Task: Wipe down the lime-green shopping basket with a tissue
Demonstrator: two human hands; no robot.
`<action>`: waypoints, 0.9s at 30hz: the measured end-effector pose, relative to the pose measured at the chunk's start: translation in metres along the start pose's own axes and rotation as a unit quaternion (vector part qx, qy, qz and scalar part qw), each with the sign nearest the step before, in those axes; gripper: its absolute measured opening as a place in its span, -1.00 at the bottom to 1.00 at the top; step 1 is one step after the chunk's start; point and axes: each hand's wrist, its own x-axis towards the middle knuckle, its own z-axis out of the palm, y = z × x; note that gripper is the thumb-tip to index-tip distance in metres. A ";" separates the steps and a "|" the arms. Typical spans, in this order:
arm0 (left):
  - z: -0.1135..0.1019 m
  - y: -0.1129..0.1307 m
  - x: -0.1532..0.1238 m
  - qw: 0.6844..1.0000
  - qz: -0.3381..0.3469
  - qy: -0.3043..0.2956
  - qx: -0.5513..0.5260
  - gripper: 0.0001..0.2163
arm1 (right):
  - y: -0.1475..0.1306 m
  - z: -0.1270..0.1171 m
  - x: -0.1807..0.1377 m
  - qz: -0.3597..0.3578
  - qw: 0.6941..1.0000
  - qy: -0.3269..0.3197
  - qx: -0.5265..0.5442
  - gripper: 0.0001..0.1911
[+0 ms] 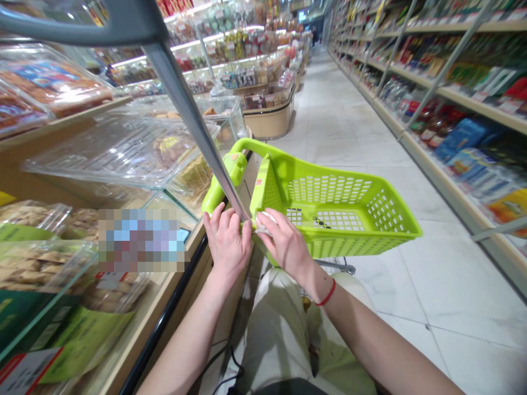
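Note:
A bright green plastic shopping cart (349,206) with perforated basket walls stands in front of my knees. My left hand (228,237) is at its near left corner, fingers bent over the green rim beside the foot of a slanted grey metal pole (193,118). Close by on the right, my right hand (286,241) pinches a crumpled white wipe (264,224) against the basket's rim. Part of the wipe is hidden under the fingers. A green flap (263,192) stands upright inside the basket, just beyond both hands.
To the left is a food display with a clear plastic cover (111,145) and packed snacks (37,263). A grey handle (135,24) tops the pole. Stocked shelves (453,93) line the right side. Between them runs a tiled aisle (319,115).

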 end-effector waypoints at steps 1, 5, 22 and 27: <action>0.000 0.000 0.000 1.000 0.001 -0.001 0.000 -0.80 | 0.001 0.000 -0.002 0.002 1.000 0.007 -0.005 -0.63; 0.000 -0.001 0.000 1.000 0.004 0.003 0.004 -0.80 | 0.015 -0.003 -0.015 0.012 0.999 0.037 -0.011 -0.64; 0.003 0.005 0.003 0.999 -0.016 0.031 0.007 -0.78 | 0.000 0.000 -0.005 -0.014 1.000 0.020 -0.017 -0.60; 0.002 0.000 0.005 0.999 -0.021 0.029 0.000 -0.80 | 0.018 -0.002 -0.026 -0.006 0.998 0.063 -0.016 -0.63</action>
